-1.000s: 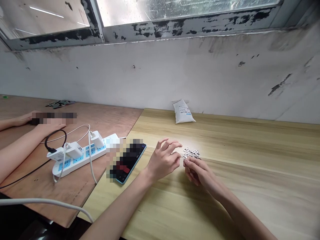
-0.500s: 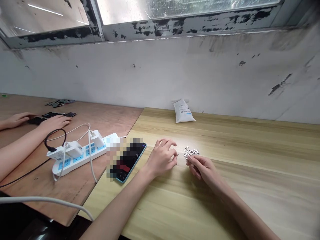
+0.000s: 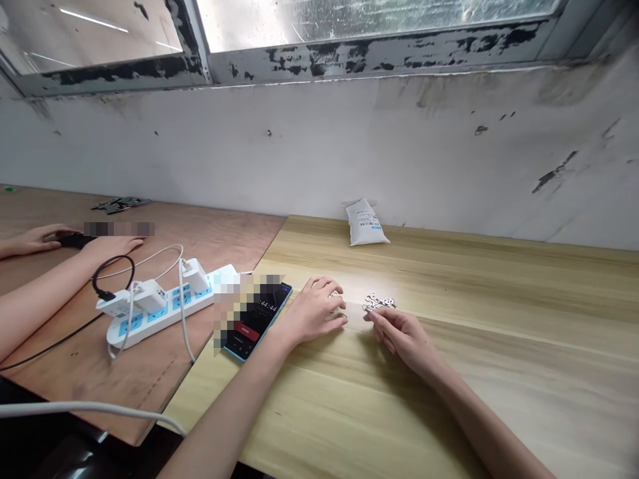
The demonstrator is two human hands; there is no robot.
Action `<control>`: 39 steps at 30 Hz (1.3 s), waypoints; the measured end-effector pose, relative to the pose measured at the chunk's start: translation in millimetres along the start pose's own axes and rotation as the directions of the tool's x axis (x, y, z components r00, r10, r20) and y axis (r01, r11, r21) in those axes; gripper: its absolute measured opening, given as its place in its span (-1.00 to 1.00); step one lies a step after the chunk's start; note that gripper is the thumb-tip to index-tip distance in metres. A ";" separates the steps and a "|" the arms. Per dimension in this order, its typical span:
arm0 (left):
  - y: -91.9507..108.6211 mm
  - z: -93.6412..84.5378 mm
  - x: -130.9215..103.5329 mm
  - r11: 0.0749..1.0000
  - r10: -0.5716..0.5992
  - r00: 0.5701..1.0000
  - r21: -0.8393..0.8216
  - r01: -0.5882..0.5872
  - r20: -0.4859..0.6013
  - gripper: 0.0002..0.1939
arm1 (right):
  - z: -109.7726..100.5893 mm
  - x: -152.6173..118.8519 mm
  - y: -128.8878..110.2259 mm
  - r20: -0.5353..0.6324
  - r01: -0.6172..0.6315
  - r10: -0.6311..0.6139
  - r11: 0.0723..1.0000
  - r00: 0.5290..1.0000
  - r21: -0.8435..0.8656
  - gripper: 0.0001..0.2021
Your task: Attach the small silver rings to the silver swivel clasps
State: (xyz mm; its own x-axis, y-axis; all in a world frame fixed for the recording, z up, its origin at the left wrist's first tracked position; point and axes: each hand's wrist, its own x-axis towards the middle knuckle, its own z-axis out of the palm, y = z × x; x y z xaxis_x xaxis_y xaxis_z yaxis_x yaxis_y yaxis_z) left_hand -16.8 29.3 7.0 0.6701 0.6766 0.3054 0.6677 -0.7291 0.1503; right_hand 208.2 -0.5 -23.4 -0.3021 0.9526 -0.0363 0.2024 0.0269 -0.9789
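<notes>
My left hand (image 3: 315,311) rests low over the table, fingers loosely curled and apart, partly covering some small silver metal rings (image 3: 337,295) by its fingertips. Whether any fingertip touches them is hard to see. To its right lies a small pile of shiny metal rings (image 3: 383,302), tangled closely together. Thumb and index finger of my right hand (image 3: 401,330) pinch a small metal ring (image 3: 366,309) at the pile's near left edge. Its other fingers are folded beneath the palm.
A phone (image 3: 257,322) with a timer on its screen lies left of my left hand. Beyond it, a white power strip (image 3: 174,307) carries chargers and cables. A white plastic packet (image 3: 367,223) lies near the wall. Further left, a co-worker's hands (image 3: 107,247) rest over a dark object.
My left hand has shifted slightly left and lowered, with rings now showing by its fingers. My right hand has moved a little left, pinching a ring at the pile's edge.
</notes>
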 end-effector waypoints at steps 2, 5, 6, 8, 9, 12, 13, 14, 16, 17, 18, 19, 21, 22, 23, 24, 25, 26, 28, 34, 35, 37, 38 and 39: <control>0.5 3.6 0.8 1.000 0.009 1.000 0.016 -0.010 0.006 -0.86 | -0.4 0.9 1.2 0.014 0.008 -0.008 1.000 1.000 -0.003 -0.57; 1.0 8.5 2.1 0.999 0.031 1.000 0.030 -0.031 0.004 -0.87 | -0.5 1.2 2.8 0.017 0.011 -0.011 1.000 1.000 -0.015 -0.57; 1.0 9.5 2.5 0.999 0.035 0.999 0.030 -0.035 0.001 -0.86 | -0.5 1.0 3.4 0.018 0.011 -0.011 1.000 1.000 -0.014 -0.58; 1.0 10.4 3.3 0.999 0.038 0.999 0.037 -0.038 -0.006 -0.86 | -0.5 0.6 4.6 0.024 0.014 -0.014 1.000 1.000 -0.010 -0.59; 0.9 10.6 3.7 0.998 0.041 0.999 0.048 -0.041 -0.007 -0.86 | -0.6 0.3 5.0 0.029 0.015 -0.015 1.000 0.999 -0.006 -0.59; 0.6 10.7 5.0 0.994 0.052 0.999 0.093 -0.052 0.001 -0.85 | -1.2 -0.5 5.6 0.040 0.012 -0.012 1.000 0.999 0.000 -0.59; 0.3 10.5 5.4 0.993 0.054 0.999 0.105 -0.054 0.003 -0.86 | -1.4 -0.7 5.5 0.041 0.010 -0.010 1.000 0.999 -0.002 -0.58; 0.1 10.1 5.6 0.992 0.052 0.999 0.113 -0.052 0.002 -0.86 | -1.7 -0.9 5.3 0.041 0.008 -0.008 1.000 0.999 -0.006 -0.58; -0.4 8.5 5.9 0.994 0.035 0.999 0.102 -0.033 -0.014 -0.87 | -2.1 -0.9 4.9 0.045 0.007 -0.006 1.000 0.999 -0.023 -0.58; -0.4 7.6 5.9 0.996 0.019 0.999 0.083 -0.017 -0.028 -0.86 | -2.3 -0.9 4.8 0.050 0.008 -0.006 0.999 0.999 -0.032 -0.59; -0.3 6.8 5.9 0.998 0.000 0.999 0.057 0.002 -0.042 -0.85 | -2.3 -0.7 4.7 0.057 0.010 -0.008 0.999 0.998 -0.040 -0.60; 0.1 6.4 5.8 0.999 -0.017 0.998 0.026 0.019 -0.053 -0.84 | -2.3 -0.6 4.6 0.062 0.013 -0.010 0.999 0.998 -0.045 -0.60; 1.5 7.2 5.7 0.999 -0.035 0.997 -0.035 0.032 -0.071 -0.84 | -1.7 -0.4 4.2 0.063 0.017 -0.014 0.999 0.998 -0.045 -0.61; 2.4 8.5 5.6 0.997 -0.035 0.996 -0.065 0.030 -0.081 -0.85 | -1.1 -0.4 3.9 0.059 0.019 -0.016 0.999 0.998 -0.045 -0.60; 3.4 10.1 5.6 0.995 -0.032 0.995 -0.095 0.023 -0.093 -0.85 | -0.4 -0.4 3.7 0.053 0.020 -0.018 0.999 0.998 -0.048 -0.60; 4.3 11.8 5.6 0.992 -0.030 0.994 -0.128 0.016 -0.106 -0.86 | 0.5 -0.5 3.6 0.046 0.022 -0.020 0.998 0.999 -0.051 -0.59; 5.3 13.5 5.7 0.987 -0.029 0.993 -0.160 0.010 -0.118 -0.87 | 1.5 -0.6 3.6 0.037 0.025 -0.023 0.998 0.999 -0.056 -0.59; 6.2 14.8 5.8 0.981 -0.030 0.992 -0.191 0.005 -0.126 -0.88 | 2.5 -0.6 3.9 0.030 0.027 -0.025 0.998 0.999 -0.061 -0.59; 8.0 16.0 6.3 0.971 -0.035 0.990 -0.241 0.001 -0.136 -0.90 | 4.3 -0.6 4.8 0.018 0.027 -0.026 0.998 0.999 -0.062 -0.58; 10.1 13.6 7.7 0.946 -0.094 0.980 -0.322 0.032 -0.178 -0.90 | 5.6 -0.2 6.6 -0.005 0.027 -0.027 0.998 1.000 -0.056 -0.58; 9.7 13.6 7.8 0.947 -0.092 0.980 -0.321 0.030 -0.179 -0.87 | 5.6 -0.1 6.2 -0.007 0.025 -0.026 0.998 1.000 -0.060 -0.58; 8.6 13.8 7.7 0.948 -0.076 0.981 -0.318 0.015 -0.180 -0.85 | 5.8 -0.1 4.8 -0.009 0.021 -0.021 0.998 1.000 -0.061 -0.58; 8.3 13.7 7.6 0.945 -0.074 0.980 -0.327 0.011 -0.182 -0.85 | 5.9 -0.2 3.9 -0.011 0.018 -0.019 0.998 1.000 -0.058 -0.58; 8.3 13.4 7.4 0.939 -0.083 0.979 -0.343 0.015 -0.185 -0.85 | 6.1 -0.4 3.0 -0.014 0.016 -0.017 0.998 1.000 -0.054 -0.57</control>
State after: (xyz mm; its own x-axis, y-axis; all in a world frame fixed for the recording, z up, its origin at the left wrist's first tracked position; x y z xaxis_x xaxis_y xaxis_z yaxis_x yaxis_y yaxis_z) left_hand -1.9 29.7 -2.1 0.5405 0.7039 0.4608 0.5254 -0.7102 0.4686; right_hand 203.2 -2.7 -27.6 -0.2924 0.9562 -0.0166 0.2474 0.0589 -0.9671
